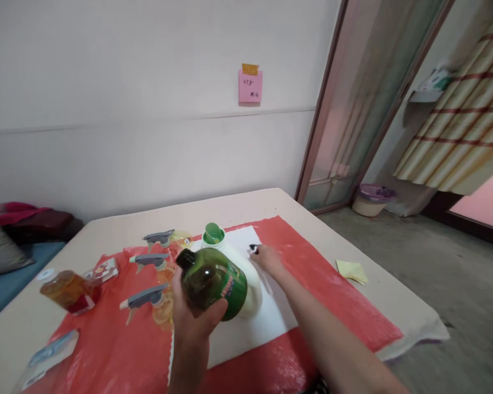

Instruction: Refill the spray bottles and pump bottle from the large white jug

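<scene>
My left hand [195, 312] is wrapped round a dark green bottle [213, 282], held tilted above a white sheet [234, 342], its black neck end pointing up and left. Whether a cap sits on that end I cannot tell. Behind it, partly hidden, is a large white bottle [252, 287] with a green cup-like piece [213, 234] at its mouth. To the right, my right hand [267, 257] is closed on a small black-and-white thing [253, 249] over the sheet. Three spray bottles with grey trigger heads [148, 295] are left of my left hand.
A red plastic cover [332, 295] lies under the white sheet on a pale table [263, 202]. An amber bottle [68, 290] and a flat clear packet [53, 353] are at the left. Yellow paper [352, 271] lies right. A pink note [250, 86] hangs on the wall.
</scene>
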Demonstrator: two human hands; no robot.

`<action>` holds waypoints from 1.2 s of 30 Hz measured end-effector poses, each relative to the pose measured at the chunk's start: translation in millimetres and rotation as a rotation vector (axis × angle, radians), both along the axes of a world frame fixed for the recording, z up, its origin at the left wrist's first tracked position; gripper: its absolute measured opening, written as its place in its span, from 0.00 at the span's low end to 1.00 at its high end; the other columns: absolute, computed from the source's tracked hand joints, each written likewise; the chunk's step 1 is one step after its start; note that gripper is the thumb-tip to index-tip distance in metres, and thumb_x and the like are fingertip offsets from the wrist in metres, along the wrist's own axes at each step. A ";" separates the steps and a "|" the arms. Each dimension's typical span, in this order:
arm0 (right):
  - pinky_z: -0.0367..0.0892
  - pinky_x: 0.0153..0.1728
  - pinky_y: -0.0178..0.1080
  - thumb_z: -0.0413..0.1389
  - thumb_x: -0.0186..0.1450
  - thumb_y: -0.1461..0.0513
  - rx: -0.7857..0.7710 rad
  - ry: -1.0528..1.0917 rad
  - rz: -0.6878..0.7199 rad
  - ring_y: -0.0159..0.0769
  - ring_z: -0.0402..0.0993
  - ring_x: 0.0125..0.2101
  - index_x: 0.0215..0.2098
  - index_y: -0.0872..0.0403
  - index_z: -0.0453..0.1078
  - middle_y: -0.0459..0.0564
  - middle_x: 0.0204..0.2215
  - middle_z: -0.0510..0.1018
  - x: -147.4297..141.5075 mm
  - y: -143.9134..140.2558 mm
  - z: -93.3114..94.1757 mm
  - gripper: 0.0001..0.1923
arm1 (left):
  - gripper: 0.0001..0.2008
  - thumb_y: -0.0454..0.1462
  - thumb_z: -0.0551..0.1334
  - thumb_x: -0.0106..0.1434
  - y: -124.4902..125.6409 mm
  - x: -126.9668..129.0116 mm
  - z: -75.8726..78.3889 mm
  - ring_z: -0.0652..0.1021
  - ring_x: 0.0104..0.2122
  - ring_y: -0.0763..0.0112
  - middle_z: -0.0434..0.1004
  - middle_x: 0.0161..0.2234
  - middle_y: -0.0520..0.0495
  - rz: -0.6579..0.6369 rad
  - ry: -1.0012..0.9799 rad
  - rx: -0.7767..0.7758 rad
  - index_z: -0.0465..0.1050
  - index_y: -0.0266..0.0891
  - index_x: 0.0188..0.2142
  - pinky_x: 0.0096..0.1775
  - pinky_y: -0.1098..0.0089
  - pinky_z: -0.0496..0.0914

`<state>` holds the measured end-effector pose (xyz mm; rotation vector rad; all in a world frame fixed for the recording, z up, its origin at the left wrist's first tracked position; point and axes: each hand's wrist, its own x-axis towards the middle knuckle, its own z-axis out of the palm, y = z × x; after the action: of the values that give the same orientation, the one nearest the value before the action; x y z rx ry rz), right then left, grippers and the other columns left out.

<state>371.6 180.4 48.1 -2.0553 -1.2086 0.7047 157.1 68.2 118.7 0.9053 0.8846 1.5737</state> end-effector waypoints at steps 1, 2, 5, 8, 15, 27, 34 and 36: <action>0.75 0.43 0.44 0.61 0.69 0.53 0.085 0.033 -0.042 0.37 0.78 0.38 0.40 0.56 0.75 0.49 0.37 0.80 9.6 -4.7 10.1 0.13 | 0.50 0.39 0.79 0.41 -2.5 1.0 1.1 0.80 0.50 0.54 0.80 0.52 0.45 -0.029 0.017 -0.011 0.65 0.48 0.64 0.50 0.61 0.75; 0.73 0.40 0.43 0.61 0.68 0.53 0.183 0.067 -0.090 0.38 0.78 0.35 0.34 0.56 0.75 0.48 0.31 0.79 19.5 -11.0 22.3 0.14 | 0.50 0.38 0.79 0.39 -5.1 2.4 1.9 0.80 0.50 0.52 0.79 0.53 0.45 -0.064 0.043 -0.021 0.65 0.48 0.63 0.50 0.60 0.76; 0.69 0.31 0.38 0.53 0.70 0.49 0.505 0.201 -0.218 0.35 0.74 0.28 0.39 0.55 0.73 0.45 0.26 0.75 41.3 -40.1 66.1 0.18 | 0.49 0.35 0.76 0.37 -13.8 10.0 1.4 0.80 0.51 0.48 0.79 0.53 0.44 -0.179 0.227 -0.064 0.68 0.47 0.61 0.50 0.57 0.76; 0.66 0.26 0.34 0.57 0.66 0.47 0.944 0.514 -0.301 0.29 0.68 0.23 0.38 0.53 0.70 0.41 0.25 0.72 39.9 -77.0 107.1 0.18 | 0.47 0.32 0.74 0.39 -22.3 19.5 -2.3 0.78 0.53 0.48 0.78 0.54 0.44 -0.222 0.526 -0.070 0.69 0.49 0.61 0.54 0.52 0.73; 0.69 0.26 0.33 0.66 0.65 0.57 1.235 0.683 -0.121 0.27 0.70 0.25 0.37 0.51 0.75 0.42 0.30 0.77 13.3 -122.3 133.2 0.08 | 0.44 0.30 0.72 0.42 -27.4 28.3 -12.1 0.77 0.54 0.47 0.75 0.55 0.43 -0.191 0.696 0.066 0.70 0.49 0.62 0.56 0.49 0.71; 0.71 0.32 0.33 0.65 0.67 0.60 1.253 0.578 -0.032 0.30 0.72 0.31 0.42 0.48 0.79 0.44 0.35 0.79 17.6 -129.8 124.5 0.05 | 0.46 0.29 0.72 0.43 -26.7 30.5 -20.2 0.77 0.54 0.48 0.75 0.57 0.43 -0.157 0.736 0.111 0.67 0.50 0.63 0.55 0.50 0.72; 0.75 0.43 0.40 0.67 0.64 0.55 0.843 0.470 0.357 0.38 0.78 0.39 0.49 0.46 0.81 0.48 0.42 0.84 12.6 -132.9 116.8 0.16 | 0.47 0.28 0.72 0.41 -27.2 26.6 -18.8 0.78 0.51 0.48 0.76 0.54 0.43 -0.107 0.738 0.211 0.67 0.51 0.62 0.51 0.51 0.75; 0.74 0.46 0.42 0.68 0.63 0.53 0.806 0.446 0.441 0.40 0.78 0.41 0.49 0.45 0.81 0.48 0.42 0.84 10.2 -132.8 117.0 0.16 | 0.47 0.28 0.72 0.39 -29.4 27.4 -16.2 0.78 0.50 0.47 0.76 0.53 0.43 -0.084 0.698 0.198 0.69 0.51 0.61 0.50 0.50 0.75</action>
<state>381.9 47.7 165.1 -0.9284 -1.3804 0.6690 184.5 38.8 102.5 1.6656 1.1557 1.2912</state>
